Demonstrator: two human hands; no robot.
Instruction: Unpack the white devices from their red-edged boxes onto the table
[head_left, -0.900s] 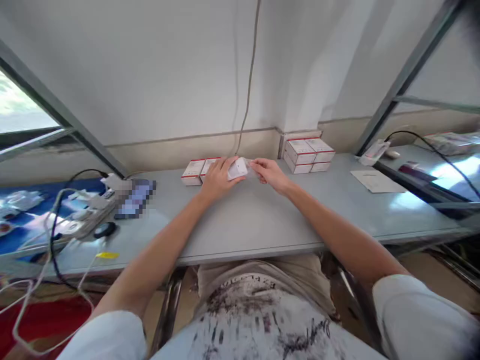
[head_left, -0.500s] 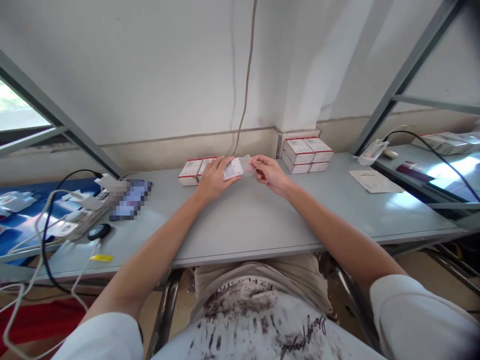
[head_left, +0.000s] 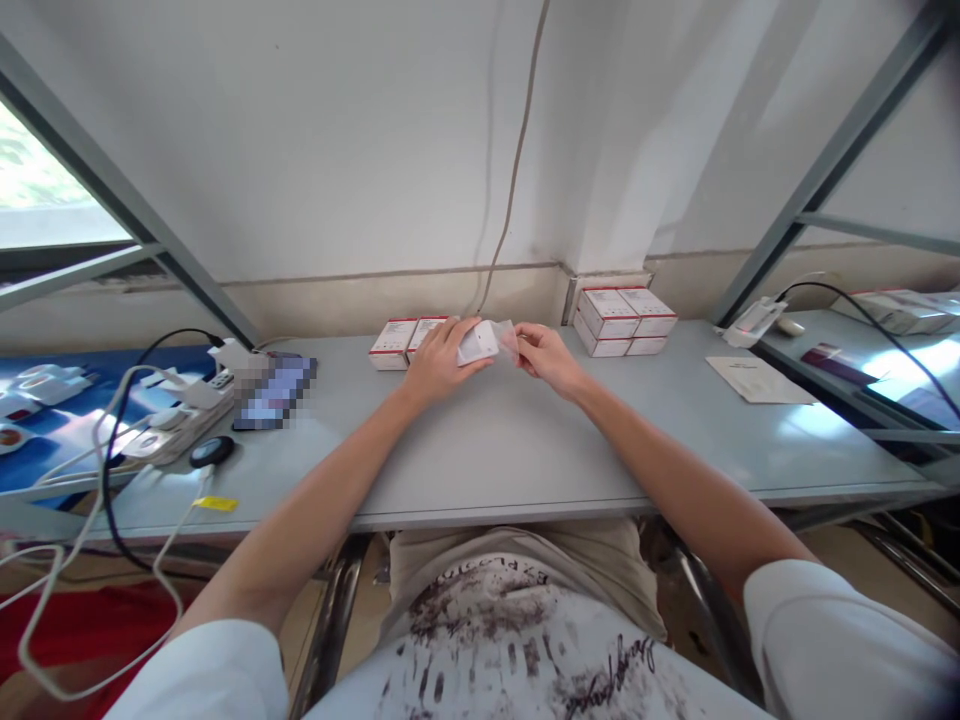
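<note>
My left hand (head_left: 441, 362) is closed around a small flat white device (head_left: 478, 343), its thumb along the near edge and fingers over the far edge. A clear thin plastic bag (head_left: 508, 342) extends from the device's right end. My right hand (head_left: 551, 360) pinches the far end of this plastic between thumb and fingers. Whether the bag still covers part of the device is hard to make out. Just behind and left of my left hand sit white boxes with red edges (head_left: 391, 345), partly hidden by the fingers.
A stack of similar white and red boxes (head_left: 626, 322) stands by the wall at right. A paper sheet (head_left: 757, 380) lies farther right. At left are a phone (head_left: 276, 393), a power strip (head_left: 180, 420), a round black device (head_left: 212, 452) and loose cables. Metal frames flank the grey table (head_left: 510, 450).
The head view has shifted slightly. The device's white face shows more, and the plastic now stretches from its right end to my right hand. Both hands keep their grips.
</note>
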